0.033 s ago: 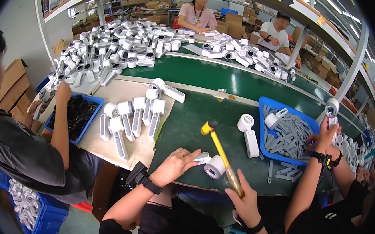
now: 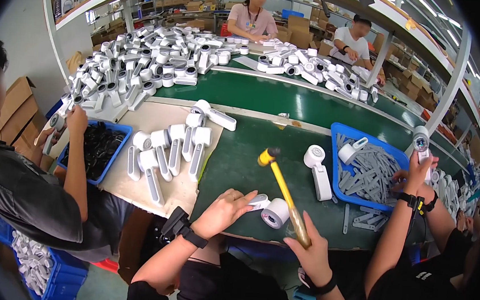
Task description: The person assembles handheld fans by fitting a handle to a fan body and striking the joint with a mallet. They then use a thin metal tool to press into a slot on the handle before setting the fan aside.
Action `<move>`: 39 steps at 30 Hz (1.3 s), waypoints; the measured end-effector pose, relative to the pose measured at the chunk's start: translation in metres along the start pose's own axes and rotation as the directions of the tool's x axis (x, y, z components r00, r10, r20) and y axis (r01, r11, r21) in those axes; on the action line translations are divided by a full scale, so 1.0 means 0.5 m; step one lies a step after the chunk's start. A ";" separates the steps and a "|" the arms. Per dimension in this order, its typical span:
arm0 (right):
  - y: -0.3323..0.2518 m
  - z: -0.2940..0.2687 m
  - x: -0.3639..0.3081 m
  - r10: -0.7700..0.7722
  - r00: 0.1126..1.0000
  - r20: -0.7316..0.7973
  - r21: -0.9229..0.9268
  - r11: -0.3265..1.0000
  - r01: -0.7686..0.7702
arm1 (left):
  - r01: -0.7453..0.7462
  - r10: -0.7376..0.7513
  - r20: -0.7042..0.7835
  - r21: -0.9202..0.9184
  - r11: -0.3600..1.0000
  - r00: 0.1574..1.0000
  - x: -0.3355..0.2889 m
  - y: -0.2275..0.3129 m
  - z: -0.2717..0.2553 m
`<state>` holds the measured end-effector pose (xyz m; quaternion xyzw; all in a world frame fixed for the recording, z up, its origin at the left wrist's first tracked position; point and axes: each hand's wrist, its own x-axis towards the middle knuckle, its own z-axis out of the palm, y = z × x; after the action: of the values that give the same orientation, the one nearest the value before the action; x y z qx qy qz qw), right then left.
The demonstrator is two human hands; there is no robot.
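Observation:
My left hand [image 2: 224, 212] is closed on the handle of a white shower-head-shaped device [image 2: 275, 213], pressing it down on the green bench top near its front edge. The device lies with its round head to the right, and the fingers cover much of its handle. My right hand [image 2: 312, 252] grips a hammer [image 2: 283, 183] by the lower end of its yellow handle. The hammer's yellow-and-black head is raised to the upper left, beyond the device. Another such device [image 2: 320, 177] lies to the right, its perforated round face showing.
Several similar devices [image 2: 163, 149] lie on a beige board at left. A blue bin [image 2: 335, 136] of grey strips stands right, a blue tray [image 2: 114, 165] of black parts left. Co-workers sit on both sides and across. Beyond a green conveyor [image 2: 233, 92] is a large heap [image 2: 139, 61] of devices.
The hammer and my right hand have risen slightly. My left hand and the device under it stay in place.

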<state>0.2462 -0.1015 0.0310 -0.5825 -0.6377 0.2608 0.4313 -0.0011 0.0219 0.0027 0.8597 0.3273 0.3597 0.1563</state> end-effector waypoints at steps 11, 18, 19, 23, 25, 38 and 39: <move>0.041 0.028 0.146 -0.027 0.993 0.113 -0.095 0.995 0.038 | -0.067 0.073 -0.051 0.100 0.993 0.996 -0.023 -0.011 0.006; 0.086 0.054 0.213 -0.076 0.992 0.096 0.020 0.997 0.074 | -0.020 0.041 -0.108 0.191 0.981 0.993 -0.024 -0.001 0.011; 0.086 0.054 0.207 -0.068 0.993 0.098 0.047 0.997 0.064 | -0.014 0.035 -0.110 0.186 0.982 0.993 -0.026 -0.001 0.013; 0.069 0.045 0.178 -0.094 0.991 0.094 0.084 0.993 0.086 | -0.014 0.042 -0.144 0.188 0.982 0.989 -0.030 0.002 0.018; 0.036 0.049 0.156 -0.157 0.987 0.032 0.145 0.978 0.151 | 0.031 -0.008 -0.163 0.142 0.989 0.987 -0.030 0.008 0.014; 0.006 0.166 0.160 -0.155 0.984 0.087 0.017 0.988 0.154 | 0.151 -0.121 -0.224 0.123 0.981 0.967 -0.032 0.021 0.032; 0.008 0.170 0.152 -0.204 0.976 0.081 -0.025 0.978 0.207 | 0.156 -0.122 -0.242 0.125 0.980 0.963 -0.035 0.022 0.035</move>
<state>0.1794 -0.0127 0.0046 -0.5100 -0.7150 0.2265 0.4211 0.0072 0.0015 -0.0129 0.7954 0.4278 0.4218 0.0797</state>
